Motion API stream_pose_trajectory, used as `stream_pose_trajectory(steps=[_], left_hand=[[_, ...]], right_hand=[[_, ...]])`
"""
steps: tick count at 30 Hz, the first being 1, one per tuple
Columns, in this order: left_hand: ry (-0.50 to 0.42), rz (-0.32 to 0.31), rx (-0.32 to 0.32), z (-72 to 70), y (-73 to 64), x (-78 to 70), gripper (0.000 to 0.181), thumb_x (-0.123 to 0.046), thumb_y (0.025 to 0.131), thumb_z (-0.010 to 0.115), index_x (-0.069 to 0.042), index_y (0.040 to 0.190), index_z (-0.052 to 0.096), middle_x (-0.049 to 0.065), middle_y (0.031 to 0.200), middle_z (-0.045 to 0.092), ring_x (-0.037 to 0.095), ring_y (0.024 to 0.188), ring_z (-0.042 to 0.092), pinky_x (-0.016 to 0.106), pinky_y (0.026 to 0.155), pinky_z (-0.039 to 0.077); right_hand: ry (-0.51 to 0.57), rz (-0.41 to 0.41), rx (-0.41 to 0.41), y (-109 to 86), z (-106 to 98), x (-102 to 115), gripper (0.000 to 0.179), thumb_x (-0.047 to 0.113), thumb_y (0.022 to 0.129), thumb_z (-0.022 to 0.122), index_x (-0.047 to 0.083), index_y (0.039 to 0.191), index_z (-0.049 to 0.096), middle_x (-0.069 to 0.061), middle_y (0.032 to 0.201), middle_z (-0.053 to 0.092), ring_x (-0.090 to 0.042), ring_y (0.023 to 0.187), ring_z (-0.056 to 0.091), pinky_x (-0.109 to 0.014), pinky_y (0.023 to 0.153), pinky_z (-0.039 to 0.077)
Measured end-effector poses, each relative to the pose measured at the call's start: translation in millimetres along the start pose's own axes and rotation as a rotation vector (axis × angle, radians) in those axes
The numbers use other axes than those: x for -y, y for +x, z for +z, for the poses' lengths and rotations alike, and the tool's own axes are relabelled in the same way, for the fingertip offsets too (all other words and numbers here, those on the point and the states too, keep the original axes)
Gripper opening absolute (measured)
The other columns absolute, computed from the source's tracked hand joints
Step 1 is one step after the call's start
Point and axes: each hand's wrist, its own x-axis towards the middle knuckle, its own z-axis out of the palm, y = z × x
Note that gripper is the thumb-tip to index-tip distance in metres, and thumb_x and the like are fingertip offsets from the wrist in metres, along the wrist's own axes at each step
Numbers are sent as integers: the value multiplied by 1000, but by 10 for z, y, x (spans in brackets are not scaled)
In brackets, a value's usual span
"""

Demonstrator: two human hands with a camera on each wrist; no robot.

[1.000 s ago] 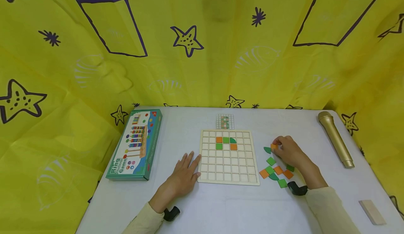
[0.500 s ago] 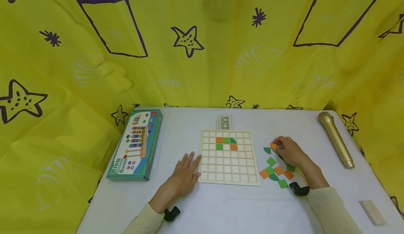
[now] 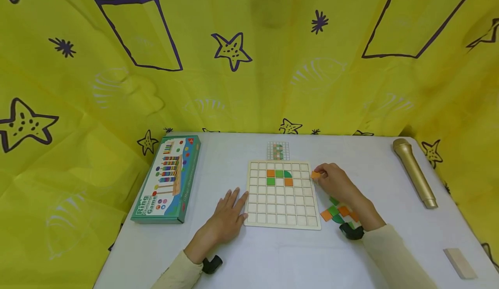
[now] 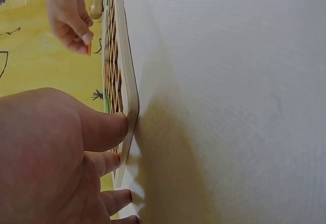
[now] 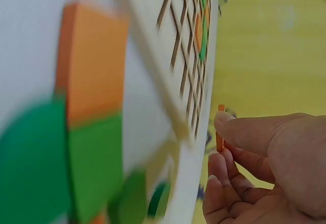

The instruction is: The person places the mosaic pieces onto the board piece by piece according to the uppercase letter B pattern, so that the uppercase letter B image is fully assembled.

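Between thumb and fingers my right hand (image 3: 337, 184) pinches an orange square tile (image 3: 315, 175), held just off the right edge of the wooden grid board (image 3: 280, 219). The right wrist view shows that tile (image 5: 220, 127) edge-on at the fingertips. My left hand (image 3: 227, 218) lies with fingers spread, thumb and index finger touching the board's left edge; the thumb (image 4: 104, 131) is against the rim in the left wrist view. Several orange and green tiles sit in the board's upper cells, among them a green quarter-round tile (image 3: 287, 174). Loose tiles (image 3: 326, 215) lie partly under my right forearm.
Behind the board lies a small pattern card (image 3: 278, 150). A ring game box (image 3: 166, 180) stands at the left of the table. On the right are a gold microphone (image 3: 415, 172) and a flat wooden block (image 3: 460, 263). A yellow cloth (image 3: 265, 85) hangs behind.
My right hand has moved left with the orange tile, from the loose tiles to the board's right edge. My left hand has stayed in place.
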Motion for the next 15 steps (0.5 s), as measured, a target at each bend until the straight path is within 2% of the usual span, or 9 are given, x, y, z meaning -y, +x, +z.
stream_pose_trajectory(steps=[4, 7, 11, 15], left_hand=[[5, 0, -2, 9, 4, 10, 61, -27, 113, 49, -7, 167, 29, 28, 172, 21, 51, 159, 16, 70, 123, 22], [5, 0, -1, 18, 6, 19, 61, -27, 113, 49, -7, 167, 28, 27, 172, 21, 51, 159, 15, 70, 123, 22], [-4, -1, -1, 22, 6, 21, 61, -27, 113, 49, -7, 167, 28, 28, 172, 20, 51, 159, 15, 70, 123, 22], [-13, -3, -1, 20, 4, 18, 62, -27, 113, 49, -8, 167, 28, 27, 172, 20, 51, 159, 14, 70, 123, 21]], right_hand=[[13, -50, 59, 29, 199, 271, 29, 11, 103, 66, -2, 129, 66, -21, 125, 60, -28, 102, 59, -47, 93, 54], [20, -92, 92, 48, 362, 436, 26, 9, 102, 68, 0, 126, 67, -17, 119, 61, -25, 97, 57, -42, 89, 53], [33, -140, 111, 67, 564, 611, 23, 8, 101, 69, 1, 123, 68, -12, 113, 61, -22, 93, 55, -37, 85, 51], [25, -178, 109, 69, 720, 738, 25, 11, 100, 73, 3, 124, 67, -8, 115, 61, -19, 98, 57, -37, 90, 53]])
